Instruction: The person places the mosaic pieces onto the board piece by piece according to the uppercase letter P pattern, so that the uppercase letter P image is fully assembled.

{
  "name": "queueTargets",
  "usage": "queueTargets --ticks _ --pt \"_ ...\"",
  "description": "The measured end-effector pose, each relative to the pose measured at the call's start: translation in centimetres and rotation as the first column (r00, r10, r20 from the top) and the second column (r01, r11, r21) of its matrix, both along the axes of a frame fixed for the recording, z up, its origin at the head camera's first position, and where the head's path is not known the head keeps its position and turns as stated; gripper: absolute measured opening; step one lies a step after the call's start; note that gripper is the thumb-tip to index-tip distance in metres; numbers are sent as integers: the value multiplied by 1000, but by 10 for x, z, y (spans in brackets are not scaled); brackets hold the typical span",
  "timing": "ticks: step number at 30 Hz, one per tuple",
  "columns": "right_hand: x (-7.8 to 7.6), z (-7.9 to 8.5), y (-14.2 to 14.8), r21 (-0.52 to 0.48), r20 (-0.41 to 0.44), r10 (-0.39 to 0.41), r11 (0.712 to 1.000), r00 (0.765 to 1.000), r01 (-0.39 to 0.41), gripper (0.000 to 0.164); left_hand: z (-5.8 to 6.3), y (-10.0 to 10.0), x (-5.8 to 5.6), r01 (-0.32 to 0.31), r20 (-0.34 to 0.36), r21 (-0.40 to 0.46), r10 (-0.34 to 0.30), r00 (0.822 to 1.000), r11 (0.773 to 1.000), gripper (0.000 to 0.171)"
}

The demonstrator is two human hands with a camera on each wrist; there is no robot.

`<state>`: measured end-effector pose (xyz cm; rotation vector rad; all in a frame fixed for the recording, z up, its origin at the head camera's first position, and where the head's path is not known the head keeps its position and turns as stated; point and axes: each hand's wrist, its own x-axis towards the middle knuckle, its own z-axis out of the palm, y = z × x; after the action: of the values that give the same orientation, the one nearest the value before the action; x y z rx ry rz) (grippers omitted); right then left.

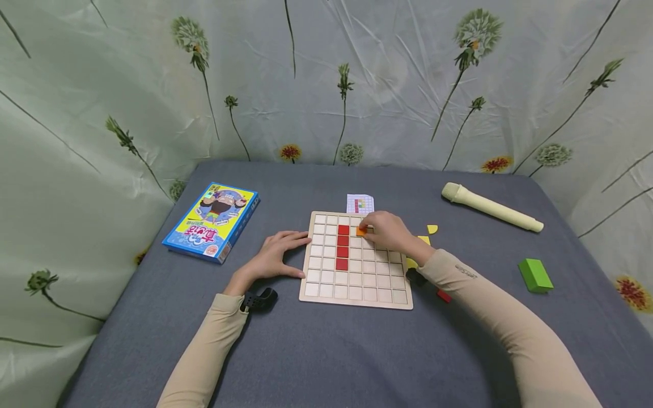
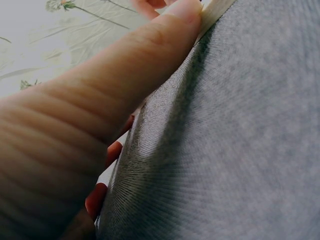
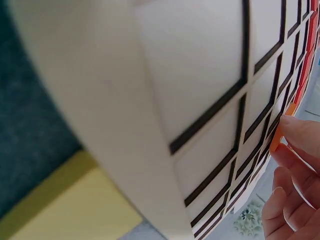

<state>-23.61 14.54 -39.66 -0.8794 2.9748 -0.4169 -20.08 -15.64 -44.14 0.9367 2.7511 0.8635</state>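
Mid-frame, our grid board (image 1: 357,304) bears four red tiles (image 1: 342,252); our right hand (image 1: 386,231) pinches an orange tile (image 1: 360,232) over it; our left hand (image 1: 272,256), fingers spread, steadies its edge. Yellow pieces (image 1: 432,229) lie unplaced, centre-right.

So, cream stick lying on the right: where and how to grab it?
Probably the middle of the cream stick, from above, thumb and fingers across its two long sides: it lies flat, long and slim there, with a thicker head at its left end. The right hand is nearer, but it pinches the orange tile.
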Motion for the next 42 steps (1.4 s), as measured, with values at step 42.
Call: queueTargets --ticks 42 --pt "10 15 48 7 5 -87 996 996 87 22 2 1 -1 7 7 -12 -7 1000 1000 84"
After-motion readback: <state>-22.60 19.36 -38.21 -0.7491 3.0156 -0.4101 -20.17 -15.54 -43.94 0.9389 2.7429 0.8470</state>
